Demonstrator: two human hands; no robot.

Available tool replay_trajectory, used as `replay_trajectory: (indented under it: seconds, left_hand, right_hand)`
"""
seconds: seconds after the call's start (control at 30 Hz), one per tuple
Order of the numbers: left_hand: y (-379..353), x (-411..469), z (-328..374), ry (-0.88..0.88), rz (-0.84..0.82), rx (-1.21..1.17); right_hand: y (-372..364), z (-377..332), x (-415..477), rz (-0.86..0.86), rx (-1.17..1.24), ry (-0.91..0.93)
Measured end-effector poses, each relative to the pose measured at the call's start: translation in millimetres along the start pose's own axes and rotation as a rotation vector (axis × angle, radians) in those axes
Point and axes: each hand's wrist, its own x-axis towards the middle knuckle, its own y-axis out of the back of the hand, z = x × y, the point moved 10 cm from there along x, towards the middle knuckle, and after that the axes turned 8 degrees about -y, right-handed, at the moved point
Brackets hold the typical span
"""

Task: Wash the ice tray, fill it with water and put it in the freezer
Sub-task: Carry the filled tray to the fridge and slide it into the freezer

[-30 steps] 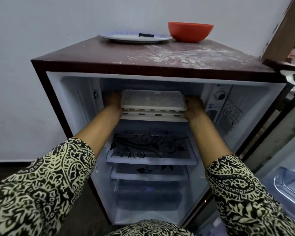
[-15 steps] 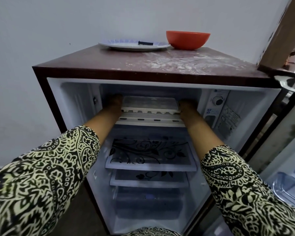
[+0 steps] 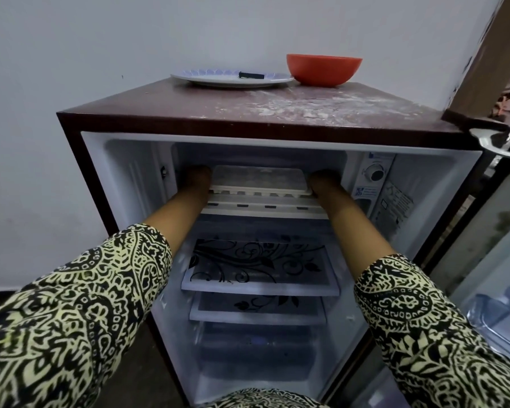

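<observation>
The white ice tray [image 3: 258, 180] lies level inside the freezer compartment [image 3: 259, 154] at the top of the open fridge, just above the compartment's front ledge. My left hand [image 3: 199, 175] holds the tray's left end and my right hand [image 3: 321, 178] holds its right end. Both hands reach deep into the compartment, so their fingers are mostly hidden in shadow behind the tray's ends.
On the fridge's dusty brown top stand a white plate [image 3: 233, 77] and an orange bowl [image 3: 324, 69]. Below the freezer are glass shelves with a floral print [image 3: 259, 267]. The open fridge door [image 3: 495, 293] stands at the right, and a thermostat dial [image 3: 376, 173] is beside the compartment.
Both hands have pushed the ice tray further back into the freezer compartment. The camera has also risen and moved closer.
</observation>
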Motion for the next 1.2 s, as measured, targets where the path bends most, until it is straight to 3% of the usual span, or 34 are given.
replay_trajectory:
  seconds: [0.13, 0.27, 0.43, 0.6, 0.8, 1.0, 1.2]
  left_hand:
    - [-2.4, -2.9, 8.4, -0.183, -0.045, 0.247]
    - [-19.8, -26.0, 3.3, -0.323, -0.233, 0.245]
    - [-18.7, -24.2, -4.8, -0.381, -0.151, 0.213]
    - [-21.6, -9.4, -1.3, -0.424, -0.151, 0.286]
    - [-31.9, 2.2, 10.5, -0.467, -0.145, 0.404]
    - [-33.7, 2.5, 7.1, -0.431, -0.124, 0.415]
    - [-33.7, -45.1, 2.8, -0.430, -0.095, 0.570]
  right_hand:
    - [-4.7, 2.4, -4.2, -0.032, -0.005, 0.101]
    - [-12.6, 10.0, -16.8, -0.097, 0.052, 0.206]
    - [-28.0, 9.6, -22.8, -0.119, 0.013, 0.348]
    - [-23.1, 8.5, -14.4, 0.056, -0.031, 0.343]
    - [-27.2, 6.1, 4.2, 0.105, -0.106, 0.301]
    - [-28.7, 7.7, 11.4, 0.092, -0.181, 0.195]
    - [-20.5, 16.7, -33.9, 0.017, 0.006, 0.222]
